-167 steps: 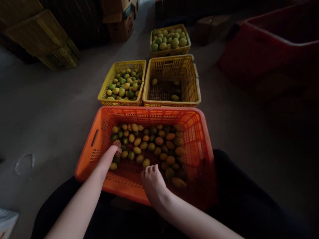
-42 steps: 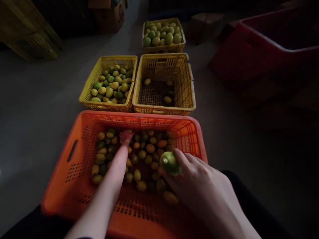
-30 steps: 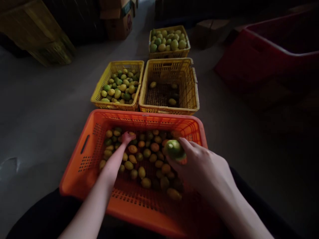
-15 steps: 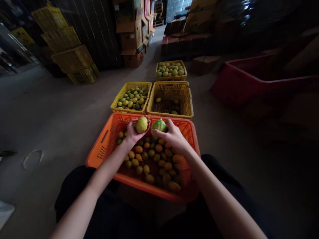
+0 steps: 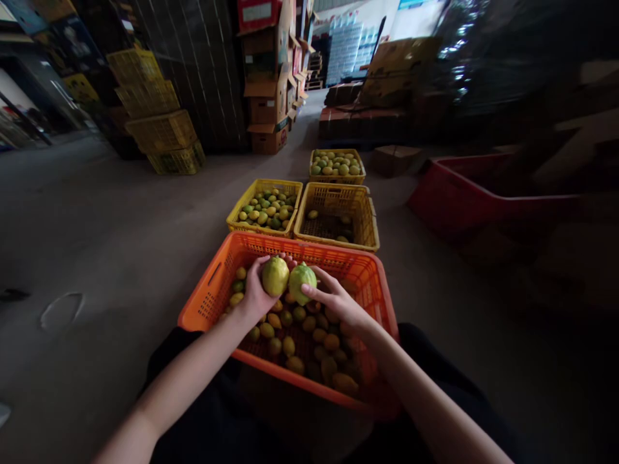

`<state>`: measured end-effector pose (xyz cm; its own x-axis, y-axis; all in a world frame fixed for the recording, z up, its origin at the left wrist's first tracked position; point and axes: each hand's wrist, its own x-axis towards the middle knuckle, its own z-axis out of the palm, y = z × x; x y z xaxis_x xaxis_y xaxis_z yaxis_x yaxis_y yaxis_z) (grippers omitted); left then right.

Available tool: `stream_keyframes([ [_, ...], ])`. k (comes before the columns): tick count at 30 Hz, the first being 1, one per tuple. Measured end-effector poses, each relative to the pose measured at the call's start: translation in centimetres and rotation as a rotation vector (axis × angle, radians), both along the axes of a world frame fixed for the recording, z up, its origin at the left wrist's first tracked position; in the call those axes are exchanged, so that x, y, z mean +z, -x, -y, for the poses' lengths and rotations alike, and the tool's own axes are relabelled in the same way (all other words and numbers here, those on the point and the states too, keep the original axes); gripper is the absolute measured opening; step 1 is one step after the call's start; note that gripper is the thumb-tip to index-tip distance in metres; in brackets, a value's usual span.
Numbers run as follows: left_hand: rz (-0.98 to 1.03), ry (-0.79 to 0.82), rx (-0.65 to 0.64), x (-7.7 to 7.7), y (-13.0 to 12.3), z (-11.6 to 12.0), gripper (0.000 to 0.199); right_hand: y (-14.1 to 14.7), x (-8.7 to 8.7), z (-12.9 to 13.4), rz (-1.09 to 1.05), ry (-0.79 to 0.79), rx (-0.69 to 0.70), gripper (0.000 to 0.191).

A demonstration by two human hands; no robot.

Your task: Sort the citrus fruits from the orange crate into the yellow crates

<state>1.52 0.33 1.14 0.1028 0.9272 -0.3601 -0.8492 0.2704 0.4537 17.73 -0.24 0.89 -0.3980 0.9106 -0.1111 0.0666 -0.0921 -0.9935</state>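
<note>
My left hand [image 5: 258,289] is closed round a yellow-green lemon [image 5: 275,276], its fingertips showing behind the fruit. Close beside it, my right hand [image 5: 334,298] grips a greener lemon [image 5: 302,282] between thumb and fingers. Both fruits are raised over the far half of an orange crate [image 5: 206,287]. Loose in that crate lie several smaller yellow, orange and green lemons [image 5: 289,346], partly hidden by my hands and forearms.
Beyond the orange crate stand a yellow crate of lemons [image 5: 232,219], a yellow crate with few fruits [image 5: 370,216] and a fuller one [image 5: 362,177] behind. Stacked yellow crates [image 5: 164,132] rise at left, cardboard boxes [image 5: 268,111] farther back. A red bin [image 5: 449,187] is on the right.
The view has tilted up, so the crates sit lower in the picture. My right hand has turned its lemon more upright, and the two fruits are nearer each other. Both hands keep their hold.
</note>
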Motion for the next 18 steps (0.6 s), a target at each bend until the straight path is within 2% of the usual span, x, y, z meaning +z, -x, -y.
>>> stream_keyframes([
  [6, -0.003, -0.076, 0.027, 0.1, 0.0, -0.5, 0.023, 0.0, -1.0, -0.5, -0.066, -0.038, 0.018, 0.055],
  [12, -0.033, -0.095, 0.005, -0.5, -0.4, -0.4, 0.024, -0.5, -0.4, 0.4, -0.077, -0.038, -0.02, 0.05],
  [18, 0.031, -0.004, -0.029, -0.6, -0.7, -0.1, 0.024, -0.6, 0.2, 0.7, 0.018, 0.017, -0.131, 0.057],
])
